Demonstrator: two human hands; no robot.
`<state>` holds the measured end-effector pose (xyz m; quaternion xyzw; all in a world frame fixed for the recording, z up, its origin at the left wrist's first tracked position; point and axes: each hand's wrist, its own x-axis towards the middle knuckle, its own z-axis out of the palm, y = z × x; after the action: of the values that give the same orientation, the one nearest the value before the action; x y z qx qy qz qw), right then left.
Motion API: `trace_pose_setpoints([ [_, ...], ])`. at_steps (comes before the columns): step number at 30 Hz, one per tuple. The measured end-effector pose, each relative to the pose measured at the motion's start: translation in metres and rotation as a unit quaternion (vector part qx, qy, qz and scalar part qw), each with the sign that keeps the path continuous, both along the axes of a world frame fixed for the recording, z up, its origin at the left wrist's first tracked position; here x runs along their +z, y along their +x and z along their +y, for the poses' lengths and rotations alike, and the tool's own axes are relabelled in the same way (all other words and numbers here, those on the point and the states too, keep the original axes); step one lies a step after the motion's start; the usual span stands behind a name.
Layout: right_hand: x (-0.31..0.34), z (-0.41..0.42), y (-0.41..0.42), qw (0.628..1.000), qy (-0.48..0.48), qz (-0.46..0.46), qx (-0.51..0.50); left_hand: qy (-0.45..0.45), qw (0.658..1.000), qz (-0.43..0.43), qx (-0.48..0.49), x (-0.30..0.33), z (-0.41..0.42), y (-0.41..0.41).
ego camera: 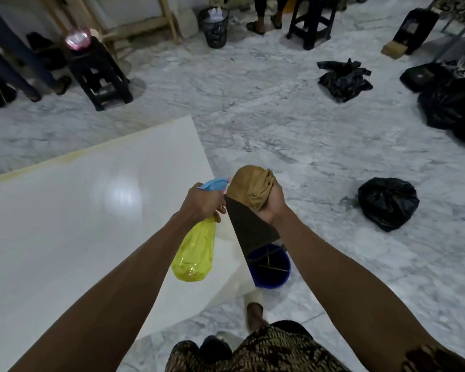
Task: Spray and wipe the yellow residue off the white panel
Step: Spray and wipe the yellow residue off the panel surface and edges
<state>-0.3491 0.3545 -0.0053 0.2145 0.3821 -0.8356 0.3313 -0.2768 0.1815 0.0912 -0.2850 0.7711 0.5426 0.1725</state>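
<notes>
A large glossy white panel [73, 224] lies flat on the marble floor at the left. Yellow residue [65, 156] runs along its far edge. My left hand [203, 202] grips a yellow spray bottle [196, 251] by its blue trigger head, whose nozzle points right at the cloth. Just to the right, my right hand [271, 204] is closed on a bunched tan cloth [250, 186]; a dark end of it hangs down. Both hands are held in the air above the panel's right edge.
A blue bucket [270, 267] stands below my hands beside the panel. A tied black bag [388, 202] lies to the right, with more black bags [448, 103] further back. Two black stools [100, 73] and a mesh bin [215, 26] stand at the back. Another person's feet [263, 24] are there too.
</notes>
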Motion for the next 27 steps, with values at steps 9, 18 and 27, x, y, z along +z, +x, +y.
trace_pose_setpoints([
  [9, 0.022, -0.035, -0.038, 0.997, -0.062, 0.023, 0.029, -0.002, 1.0, 0.01, 0.008, 0.0, -0.023, -0.039],
  [18, 0.021, -0.032, -0.047, 0.993, -0.111, 0.016, 0.042, -0.011, 1.0, 0.027, 0.001, 0.006, -0.029, -0.049],
  [27, 0.028, -0.045, -0.106, 0.992, -0.071, 0.0, 0.1, -0.016, 0.995, 0.008, 0.098, 0.006, -0.014, -0.083],
])
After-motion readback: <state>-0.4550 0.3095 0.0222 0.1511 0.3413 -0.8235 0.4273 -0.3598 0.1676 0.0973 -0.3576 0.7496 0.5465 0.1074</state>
